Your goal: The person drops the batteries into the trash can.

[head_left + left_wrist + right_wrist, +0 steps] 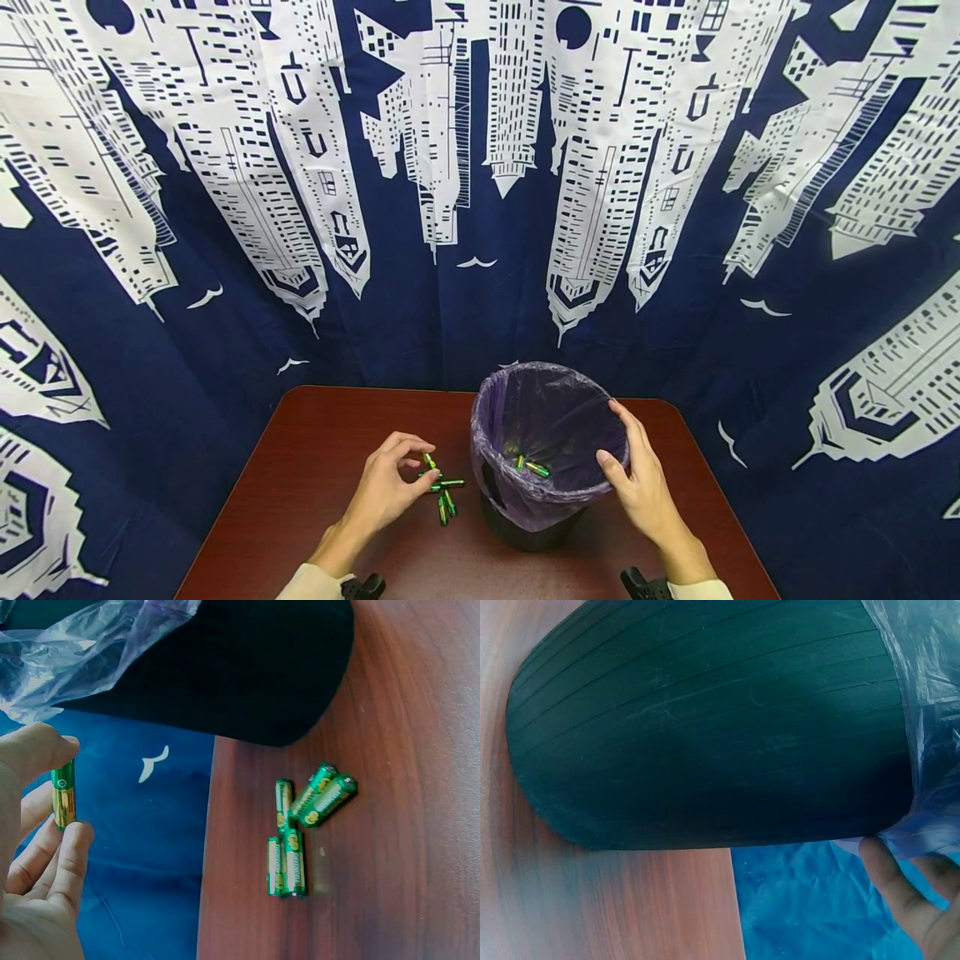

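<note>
My left hand (393, 479) pinches a green and gold battery (64, 801) between thumb and fingertips, above the table left of the bin. Beneath and beside that hand, several similar batteries (295, 862) lie in a loose cluster. A dark bin (528, 533) stands upright, lined with a translucent purple bag (555, 408) folded over its rim. Inside the liner, two batteries (537, 469) show. At the bin's right side my right hand (643, 483) touches the lined rim, its fingers and thumb extended and spread. Part of this hand is cut off in the right wrist view.
The reddish-brown wooden table (330, 442) carries the bin and batteries. Close behind its far edge hangs a dark blue curtain (420, 333) printed with white buildings and birds.
</note>
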`<state>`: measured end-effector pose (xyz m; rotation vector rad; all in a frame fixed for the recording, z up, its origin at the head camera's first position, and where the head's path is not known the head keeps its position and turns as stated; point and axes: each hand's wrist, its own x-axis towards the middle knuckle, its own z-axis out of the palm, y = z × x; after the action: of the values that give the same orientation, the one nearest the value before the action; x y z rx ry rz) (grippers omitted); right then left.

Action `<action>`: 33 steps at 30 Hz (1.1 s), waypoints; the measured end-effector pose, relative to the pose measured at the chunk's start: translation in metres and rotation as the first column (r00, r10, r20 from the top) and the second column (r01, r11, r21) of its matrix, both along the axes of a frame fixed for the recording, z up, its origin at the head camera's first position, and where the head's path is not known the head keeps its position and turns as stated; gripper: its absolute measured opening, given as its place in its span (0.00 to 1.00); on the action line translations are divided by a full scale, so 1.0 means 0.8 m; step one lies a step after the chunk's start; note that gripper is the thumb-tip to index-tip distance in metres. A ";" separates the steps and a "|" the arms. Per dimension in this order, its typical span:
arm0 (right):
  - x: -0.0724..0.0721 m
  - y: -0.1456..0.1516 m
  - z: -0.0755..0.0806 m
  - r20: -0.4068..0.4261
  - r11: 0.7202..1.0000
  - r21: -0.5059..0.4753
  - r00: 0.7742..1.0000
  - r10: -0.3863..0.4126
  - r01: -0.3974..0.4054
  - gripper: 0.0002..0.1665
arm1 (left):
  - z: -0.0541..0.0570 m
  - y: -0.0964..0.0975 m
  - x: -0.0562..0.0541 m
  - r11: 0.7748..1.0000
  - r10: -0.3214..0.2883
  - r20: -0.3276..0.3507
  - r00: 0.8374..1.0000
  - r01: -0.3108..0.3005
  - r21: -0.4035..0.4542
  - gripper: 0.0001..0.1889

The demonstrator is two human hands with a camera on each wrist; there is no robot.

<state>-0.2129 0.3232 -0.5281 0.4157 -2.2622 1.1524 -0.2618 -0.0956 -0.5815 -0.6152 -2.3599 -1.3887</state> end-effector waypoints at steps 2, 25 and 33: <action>0.000 0.000 -0.002 0.009 1.000 0.000 1.000 -0.002 0.002 0.48 | 0.002 0.001 -0.001 1.000 0.000 -0.017 1.000 0.000 -0.004 0.20; 0.002 -0.001 -0.002 0.023 1.000 -0.002 1.000 -0.004 0.004 0.48 | 0.053 0.012 -0.015 0.998 -0.048 -0.105 0.993 0.051 0.030 0.19; 0.001 -0.002 0.001 -0.008 1.000 -0.007 1.000 0.009 -0.009 0.46 | 0.073 0.014 -0.020 0.997 -0.052 -0.149 0.988 0.059 0.045 0.19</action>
<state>-0.2118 0.3217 -0.5276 0.4273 -2.2506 1.1614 -0.2779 -0.0845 -0.5229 -0.7479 -2.2024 -1.3702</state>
